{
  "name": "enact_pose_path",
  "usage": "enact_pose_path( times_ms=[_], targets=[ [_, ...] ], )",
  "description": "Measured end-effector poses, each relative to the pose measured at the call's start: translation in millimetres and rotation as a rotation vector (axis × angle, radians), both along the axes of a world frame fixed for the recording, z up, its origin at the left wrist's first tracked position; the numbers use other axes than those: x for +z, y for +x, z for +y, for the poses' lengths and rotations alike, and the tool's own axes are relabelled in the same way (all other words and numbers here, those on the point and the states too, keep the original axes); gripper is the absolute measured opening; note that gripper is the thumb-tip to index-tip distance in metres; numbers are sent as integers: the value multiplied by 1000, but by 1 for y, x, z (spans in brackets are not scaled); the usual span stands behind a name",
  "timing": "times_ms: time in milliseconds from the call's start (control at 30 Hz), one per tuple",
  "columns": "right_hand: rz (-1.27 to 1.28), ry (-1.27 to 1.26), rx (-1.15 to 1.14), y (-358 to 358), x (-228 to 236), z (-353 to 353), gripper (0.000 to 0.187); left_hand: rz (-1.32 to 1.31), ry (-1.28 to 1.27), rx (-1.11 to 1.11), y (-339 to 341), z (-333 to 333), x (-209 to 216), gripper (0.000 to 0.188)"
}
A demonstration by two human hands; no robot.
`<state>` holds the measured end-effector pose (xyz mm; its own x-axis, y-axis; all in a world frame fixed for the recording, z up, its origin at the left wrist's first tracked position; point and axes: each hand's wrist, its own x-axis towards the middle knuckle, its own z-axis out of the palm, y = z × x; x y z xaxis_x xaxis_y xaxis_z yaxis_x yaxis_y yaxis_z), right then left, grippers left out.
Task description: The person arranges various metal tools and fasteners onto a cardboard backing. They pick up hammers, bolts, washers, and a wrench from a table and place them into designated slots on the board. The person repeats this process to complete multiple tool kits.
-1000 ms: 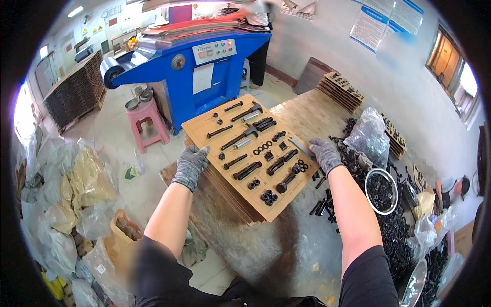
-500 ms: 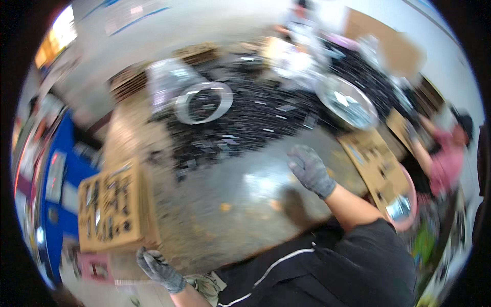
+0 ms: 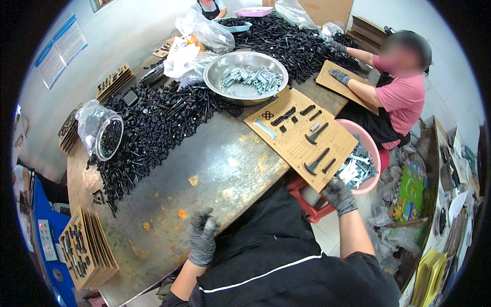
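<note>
My right hand (image 3: 339,196), in a grey knit glove, is closed at the near corner of a cardboard sheet (image 3: 288,140); some fingertips are hidden. The sheet lies over the table's right edge. A wrench (image 3: 265,129), hammer-shaped black pieces (image 3: 317,134), a small silver tube and other black parts sit on it. My left hand (image 3: 203,238), gloved alike, hovers over the table's near edge, its fingers loosely bent and holding nothing. Beyond the sheet stands a steel bowl (image 3: 211,77) of silver tubes. A pink basin (image 3: 376,161) of wrenches is beside my right hand.
Black parts (image 3: 153,135) are heaped across the metal table (image 3: 199,169). Stacked filled cardboard sheets (image 3: 97,250) stand at the left edge. A co-worker (image 3: 401,97) in pink handles another cardboard sheet (image 3: 327,77) at right; another person (image 3: 208,9) is at the far side. A clear tub (image 3: 120,134) lies tilted.
The view has swung right and sharpened. My right hand has gone from over the tabletop to the cardboard sheet's near corner. My left hand has left the cardboard stack's side for the table's front edge.
</note>
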<state>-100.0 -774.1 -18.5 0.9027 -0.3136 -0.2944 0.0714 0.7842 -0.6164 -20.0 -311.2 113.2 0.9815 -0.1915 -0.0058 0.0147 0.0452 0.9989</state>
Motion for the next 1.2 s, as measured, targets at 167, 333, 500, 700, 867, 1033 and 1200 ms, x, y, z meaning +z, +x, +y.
enact_pose_path(
  times_ms=[167, 333, 500, 700, 867, 1033, 1200],
  targets=[
    [-26, -39, 84, 22, 31, 36, 61, 34, 45, -82, -10, -26, 4, 29],
    [-36, -100, 195, 17, 34, 27, 73, 68, 95, 7, -17, -18, 11, 25],
    [61, -127, 324, -20, 47, 30, 79, 63, 115, 78, -16, -9, 6, 24],
    [248, -227, 490, -61, 76, 58, 80, 71, 140, 108, -19, 13, 5, 27],
    [242, -257, 715, -61, 74, 93, 87, 38, 374, -106, -30, 41, 11, 28],
    [182, -603, 995, -28, 74, 131, 80, 591, 278, -497, -59, 60, -9, 35],
    [286, -544, 1173, 1, 87, 202, 41, 701, 111, -409, -87, 69, -56, 42]
  ],
)
